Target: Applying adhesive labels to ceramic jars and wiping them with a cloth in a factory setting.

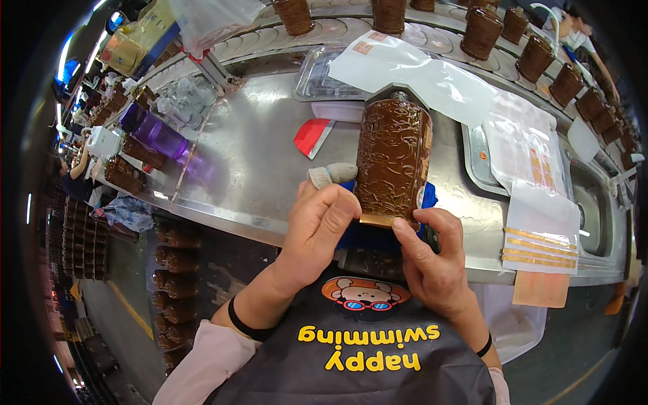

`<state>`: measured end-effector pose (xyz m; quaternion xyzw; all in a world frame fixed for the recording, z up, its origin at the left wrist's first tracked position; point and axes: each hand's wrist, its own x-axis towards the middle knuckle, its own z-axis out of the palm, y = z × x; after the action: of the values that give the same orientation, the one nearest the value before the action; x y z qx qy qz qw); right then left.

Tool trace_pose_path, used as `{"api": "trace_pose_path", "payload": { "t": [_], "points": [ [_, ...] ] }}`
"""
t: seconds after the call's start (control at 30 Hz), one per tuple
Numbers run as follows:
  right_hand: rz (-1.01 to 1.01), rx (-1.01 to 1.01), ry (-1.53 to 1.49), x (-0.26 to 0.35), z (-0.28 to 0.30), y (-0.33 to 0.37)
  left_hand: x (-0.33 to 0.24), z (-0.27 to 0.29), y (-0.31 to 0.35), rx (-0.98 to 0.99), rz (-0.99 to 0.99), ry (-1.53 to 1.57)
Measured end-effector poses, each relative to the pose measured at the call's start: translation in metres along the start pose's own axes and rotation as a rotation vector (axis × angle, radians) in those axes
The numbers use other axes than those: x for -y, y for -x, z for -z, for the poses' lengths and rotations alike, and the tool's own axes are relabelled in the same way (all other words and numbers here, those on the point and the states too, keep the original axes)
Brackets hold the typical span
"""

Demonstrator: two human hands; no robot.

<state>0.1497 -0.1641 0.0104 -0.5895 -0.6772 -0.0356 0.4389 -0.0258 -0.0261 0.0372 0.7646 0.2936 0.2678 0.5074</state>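
A large glossy dark-brown jar (391, 158) with a raised, wrinkled pattern lies in front of me, its neck pointing away. A narrow gold strip (376, 220) runs along its near end. My left hand (316, 226) pinches the strip's left end between thumb and fingers; a grey knitted cover (332, 175) sits on one of its fingers. At the other end, my right hand (435, 256) has thumb and forefinger closed on the strip, against the jar's lower edge. Blue cloth (429, 196) shows beneath the jar, whose underside is hidden.
More gold strips (540, 248) lie on a white backing sheet at the right, beside a sink (592, 209). Label sheets (516, 128) cover a metal tray. A red-and-white packet (313, 138) and purple bottle (156, 132) stand left. Brown jars (482, 34) line the conveyor behind.
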Motion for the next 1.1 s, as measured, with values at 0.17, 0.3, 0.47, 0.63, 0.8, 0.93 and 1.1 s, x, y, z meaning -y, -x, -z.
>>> {"api": "trace_pose_path", "payload": {
  "t": [0.17, 0.3, 0.47, 0.63, 0.8, 0.93, 1.1],
  "points": [
    [-0.023, 0.053, 0.051, 0.008, 0.003, -0.005, 0.003, -0.007, 0.002, -0.03, 0.019, 0.037],
    [-0.044, 0.063, 0.084, 0.011, 0.003, -0.005, 0.008, -0.01, -0.002, -0.089, -0.117, 0.004],
    [-0.052, 0.041, 0.089, 0.011, 0.0, -0.004, 0.005, -0.009, -0.001, -0.086, -0.126, -0.057],
    [-0.067, 0.046, 0.089, 0.014, 0.0, -0.005, 0.011, -0.012, -0.003, -0.133, -0.225, -0.07],
    [-0.055, 0.054, 0.123, 0.013, -0.001, -0.003, 0.008, -0.008, -0.003, -0.076, -0.159, -0.069],
    [-0.067, 0.043, 0.074, 0.014, 0.001, -0.003, 0.013, -0.011, -0.002, -0.107, -0.171, -0.015],
    [-0.136, 0.024, 0.044, 0.012, 0.004, 0.005, 0.014, -0.01, -0.001, -0.097, -0.12, 0.034]
  ]
}}
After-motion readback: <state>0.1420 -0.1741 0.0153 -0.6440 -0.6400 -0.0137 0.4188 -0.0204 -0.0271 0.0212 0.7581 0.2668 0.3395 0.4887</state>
